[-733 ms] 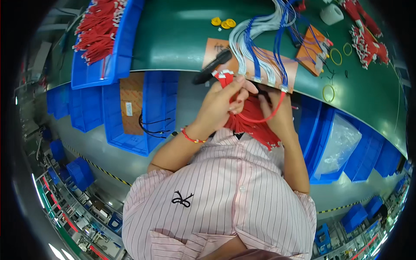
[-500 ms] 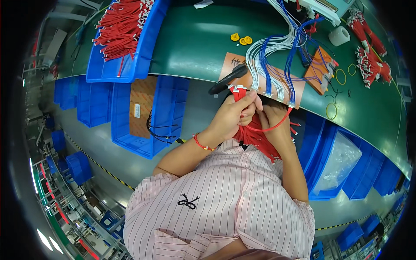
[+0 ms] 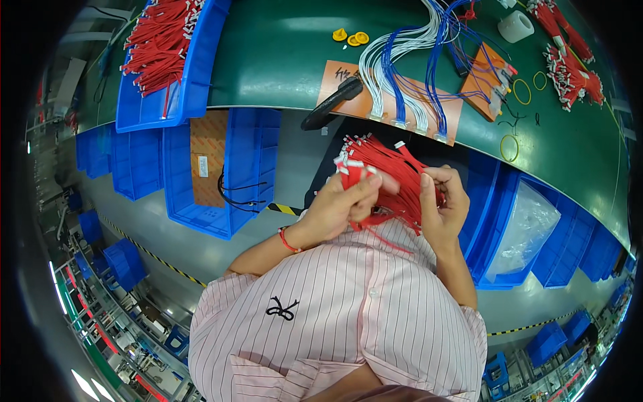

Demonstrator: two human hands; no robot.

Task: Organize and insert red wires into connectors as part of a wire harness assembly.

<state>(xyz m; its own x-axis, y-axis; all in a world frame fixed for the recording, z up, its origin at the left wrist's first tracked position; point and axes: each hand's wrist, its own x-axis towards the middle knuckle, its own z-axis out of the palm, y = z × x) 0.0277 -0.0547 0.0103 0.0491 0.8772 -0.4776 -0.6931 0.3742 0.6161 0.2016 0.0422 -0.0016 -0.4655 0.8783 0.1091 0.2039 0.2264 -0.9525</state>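
Note:
My left hand (image 3: pixel 348 204) is closed around a small bunch of red cables (image 3: pixel 351 175) with white connectors at their ends; its fingers are a little blurred. Between thumb and fingers, my right hand (image 3: pixel 443 204) pinches a red cable (image 3: pixel 413 158), whose white-tipped end points up and left. A loose pile of red cables (image 3: pixel 395 191) lies on my lap beneath both hands. Just beyond it, at the table edge, an orange board (image 3: pixel 335 80) carries a row of clear connectors fed by white wires (image 3: pixel 376 74) and blue wires (image 3: pixel 432 87).
A black-handled tool (image 3: pixel 333 104) overhangs the table edge. Blue bins stand around: one with red cables (image 3: pixel 161 107) at far left, one with cardboard (image 3: pixel 251 161) below. A second orange board (image 3: pixel 483 80), a white roll (image 3: pixel 516 27) and yellow rings (image 3: pixel 510 149) lie to the right.
A red cable that looped from the board's right end to my left hand has come away from the board. My right hand has come up from the pile with a cable; my left hand moved nearer me.

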